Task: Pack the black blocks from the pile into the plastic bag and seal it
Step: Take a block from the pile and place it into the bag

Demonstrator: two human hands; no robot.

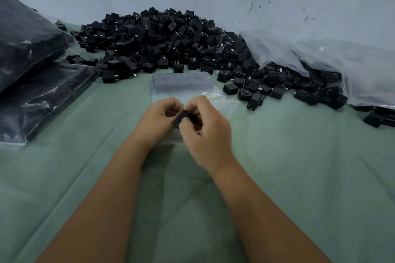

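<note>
A big pile of black blocks (162,38) lies against the far wall on the green cloth. In front of it a small clear plastic bag (183,83) lies flat, with a row of dark blocks inside at its far end. Over the bag's near end my left hand (159,119) and my right hand (205,132) meet. Both have curled fingers around one black block (181,118). My right thumb presses on its top. The bag's near opening is mostly hidden under my hands.
Two filled, dark plastic bags (32,83) are stacked at the left. A large crumpled clear bag (333,64) spills more blocks at the right. Loose blocks (252,92) lie scattered right of the small bag. The green cloth (192,198) covers the surface.
</note>
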